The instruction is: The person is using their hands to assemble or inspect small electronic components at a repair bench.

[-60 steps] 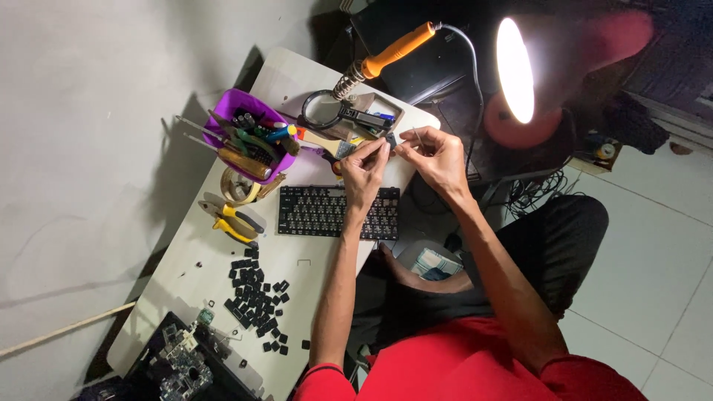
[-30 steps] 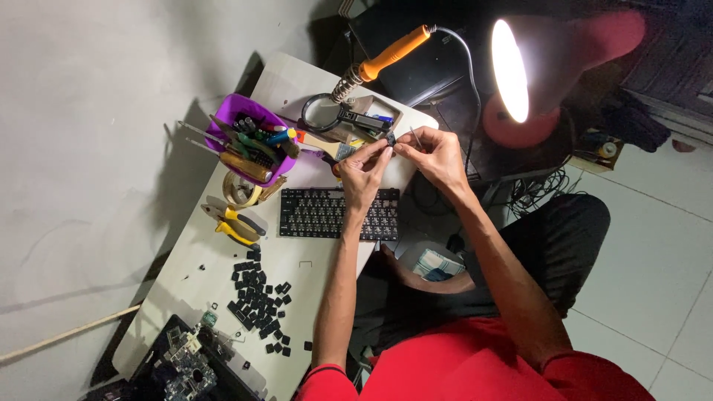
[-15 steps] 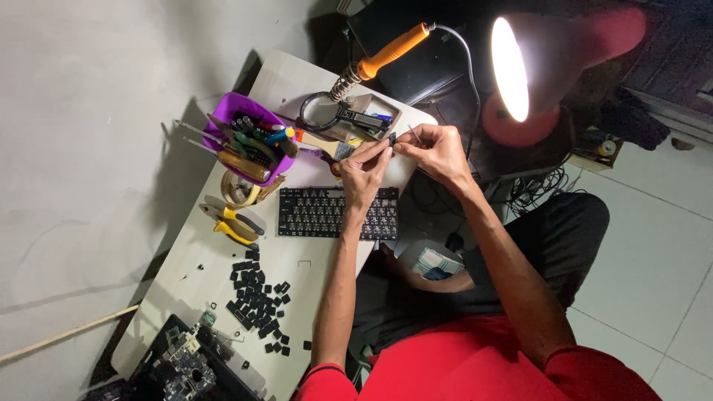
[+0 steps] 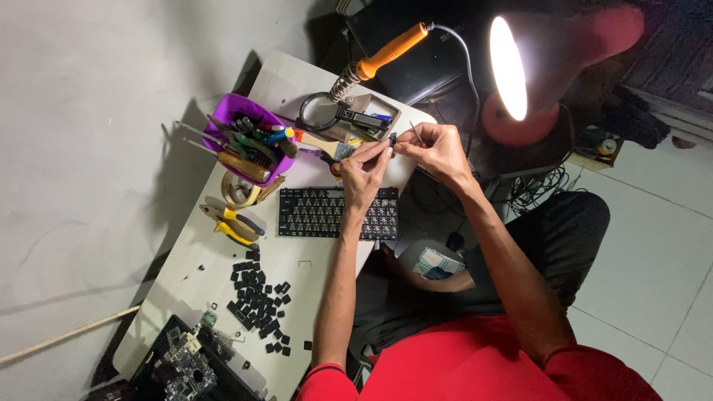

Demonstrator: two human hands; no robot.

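Note:
My left hand (image 4: 365,167) is raised above the white table (image 4: 297,267), its thumb and fingers pinched on a small black key cap (image 4: 392,139). My right hand (image 4: 434,148) meets it from the right and also pinches that small piece, with a thin metal tool (image 4: 416,132) sticking up from its fingers. Just below the hands lies a black keyboard (image 4: 338,213) stripped of many caps. A heap of loose black key caps (image 4: 256,297) is spread nearer to me on the table.
A purple cup of tools (image 4: 249,145) stands at the left, with tape rolls (image 4: 239,191) and yellow-handled pliers (image 4: 230,223) beside it. An orange-handled soldering iron (image 4: 379,59) rests in its stand above a magnifier (image 4: 321,111). A lit red lamp (image 4: 520,70) hangs at the right. A circuit board (image 4: 182,364) lies near the table's corner.
Both hands have stayed together above the keyboard, with only slight shifts of the fingers on the small black piece. Nothing else on the table moved.

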